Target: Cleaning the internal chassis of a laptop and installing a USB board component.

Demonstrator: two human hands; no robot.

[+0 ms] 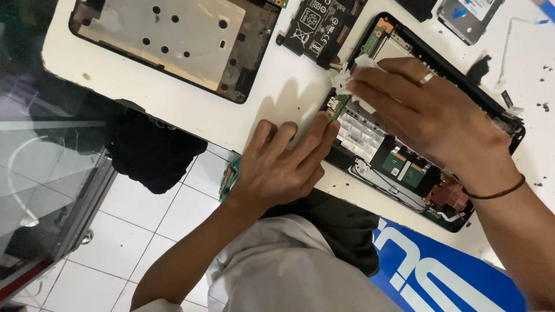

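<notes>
1. While the right hand [430,112] rubs a small white tissue [357,72] over the inside of the opened laptop base [404,167], the left hand [283,164] lies flat beside it. Its fingers are spread out, and the fingertips [330,124] press on the near edge of the base. That looks like a way to stop the base from sliding while it is wiped.
2. The right hand pinches the crumpled tissue under its fingertips, so it is closed on the tissue. It wears a ring and a thin dark wrist band. The left hand holds nothing; it is open and just pushes down.
3. The laptop base sits on the white bench [277,86], on the right side, turned at a slant. Its cover is off, so the inner parts show: green boards, a silver plate, thin wires and a copper-coloured part near the closest corner. The frame is black.
4. Other pieces are laid apart on the bench, likely to keep them out of the way. A grey metal cover panel [167,37] with round holes lies at the top left. A black battery pack [318,26] lies at the top middle. A silver hard drive [465,17] lies at the top right.
5. Little dark crumbs dot the bench at the right.
6. Below the bench edge is a white tiled floor [150,225], and a blue and white box [439,271] shows near the person's lap.
</notes>
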